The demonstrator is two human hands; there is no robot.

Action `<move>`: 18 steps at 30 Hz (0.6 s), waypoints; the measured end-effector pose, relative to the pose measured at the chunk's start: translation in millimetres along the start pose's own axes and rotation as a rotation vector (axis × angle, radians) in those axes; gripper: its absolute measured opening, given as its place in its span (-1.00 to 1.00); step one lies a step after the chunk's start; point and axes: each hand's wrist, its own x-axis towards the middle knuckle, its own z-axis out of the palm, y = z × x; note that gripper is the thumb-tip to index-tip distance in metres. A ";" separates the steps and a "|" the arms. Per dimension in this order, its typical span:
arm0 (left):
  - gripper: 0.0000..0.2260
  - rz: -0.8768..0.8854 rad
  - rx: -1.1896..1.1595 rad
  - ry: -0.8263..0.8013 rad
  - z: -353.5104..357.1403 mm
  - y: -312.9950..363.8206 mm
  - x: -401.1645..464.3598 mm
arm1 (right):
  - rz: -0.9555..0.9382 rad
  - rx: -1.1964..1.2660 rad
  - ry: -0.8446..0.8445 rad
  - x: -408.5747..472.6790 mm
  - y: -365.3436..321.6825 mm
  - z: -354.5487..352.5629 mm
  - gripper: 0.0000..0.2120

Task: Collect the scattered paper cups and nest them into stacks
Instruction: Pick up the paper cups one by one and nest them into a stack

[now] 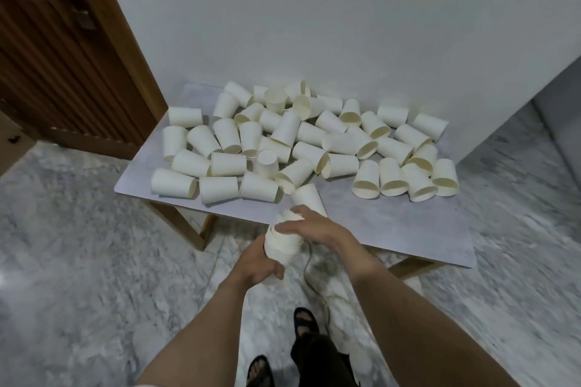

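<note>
Both hands wrap the short stack of nested white paper cups (283, 243), left hand (261, 264) underneath, right hand (309, 226) gripping the top.

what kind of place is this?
Likely a room in a home: marble-patterned floor, ribbed wooden door, plain white wall, and a low table of loose paper cups.

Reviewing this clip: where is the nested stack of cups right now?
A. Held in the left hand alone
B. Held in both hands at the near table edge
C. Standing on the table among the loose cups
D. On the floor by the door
B: the left hand grips the stack low down and the right hand wraps its top, at the near edge of the table.
</note>
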 end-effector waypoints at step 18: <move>-0.50 -0.071 -0.160 0.035 -19.2 -26.5 20.6 | -0.129 -0.781 0.408 92.9 14.4 -18.1 -0.48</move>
